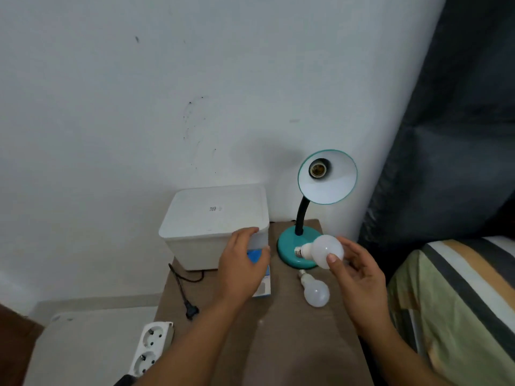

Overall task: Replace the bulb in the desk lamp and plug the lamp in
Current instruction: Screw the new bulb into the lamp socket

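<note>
- Head view, right of centre: right hand (359, 277), fingers pinching a frosted white globe bulb (324, 250) before the teal desk lamp (326, 176), socket bare.
- Centre: left hand (241, 267), fingers curled on a blue-white carton (266, 282).
- Below: second white bulb (315, 291) lying on the brown tabletop (278, 344); black plug (192, 312) unplugged, near the white socket strip (152, 346).

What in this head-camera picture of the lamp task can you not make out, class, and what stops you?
- Blue and white bulb box: mostly covered by the left hand; print unreadable.
- Label on the white lidded bin: too small to read.
- Power strip: cut off by the left forearm and the bottom edge.
- Which bulb is new, the one in the right hand or the one on the table: no visible difference.
</note>
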The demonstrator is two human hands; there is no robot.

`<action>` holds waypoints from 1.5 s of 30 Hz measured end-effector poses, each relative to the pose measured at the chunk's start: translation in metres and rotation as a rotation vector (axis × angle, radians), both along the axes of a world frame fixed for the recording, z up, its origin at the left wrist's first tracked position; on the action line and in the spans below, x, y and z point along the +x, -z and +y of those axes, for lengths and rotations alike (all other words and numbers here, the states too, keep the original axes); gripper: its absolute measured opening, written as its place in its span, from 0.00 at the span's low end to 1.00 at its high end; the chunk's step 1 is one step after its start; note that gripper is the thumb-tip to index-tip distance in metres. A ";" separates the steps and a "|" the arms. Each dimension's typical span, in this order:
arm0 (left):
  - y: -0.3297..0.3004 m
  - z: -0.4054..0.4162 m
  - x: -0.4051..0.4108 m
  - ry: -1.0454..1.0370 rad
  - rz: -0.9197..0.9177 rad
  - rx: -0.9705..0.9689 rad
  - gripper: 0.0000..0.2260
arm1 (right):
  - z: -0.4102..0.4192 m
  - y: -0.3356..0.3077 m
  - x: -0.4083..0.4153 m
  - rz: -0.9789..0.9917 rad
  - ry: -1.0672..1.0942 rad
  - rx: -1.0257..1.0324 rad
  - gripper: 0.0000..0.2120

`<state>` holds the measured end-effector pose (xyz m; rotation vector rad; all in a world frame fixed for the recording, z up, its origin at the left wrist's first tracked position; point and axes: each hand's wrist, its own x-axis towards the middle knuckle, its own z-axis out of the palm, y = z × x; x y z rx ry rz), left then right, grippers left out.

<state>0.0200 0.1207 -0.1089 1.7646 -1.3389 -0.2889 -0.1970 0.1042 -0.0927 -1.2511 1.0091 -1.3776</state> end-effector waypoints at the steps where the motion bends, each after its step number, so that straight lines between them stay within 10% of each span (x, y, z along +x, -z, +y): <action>1: -0.006 -0.005 -0.003 0.010 0.001 -0.015 0.20 | -0.002 -0.004 -0.003 -0.012 0.013 -0.017 0.17; 13: -0.059 -0.055 -0.035 0.164 -0.159 -0.103 0.32 | -0.044 -0.041 -0.016 -0.120 0.080 -0.204 0.20; 21: -0.090 -0.108 -0.035 0.396 -0.276 -0.058 0.54 | -0.082 -0.047 -0.013 0.268 0.115 -0.409 0.22; 45: -0.076 -0.136 -0.021 0.511 -0.211 -0.123 0.47 | -0.131 -0.042 0.003 0.641 0.137 -0.583 0.23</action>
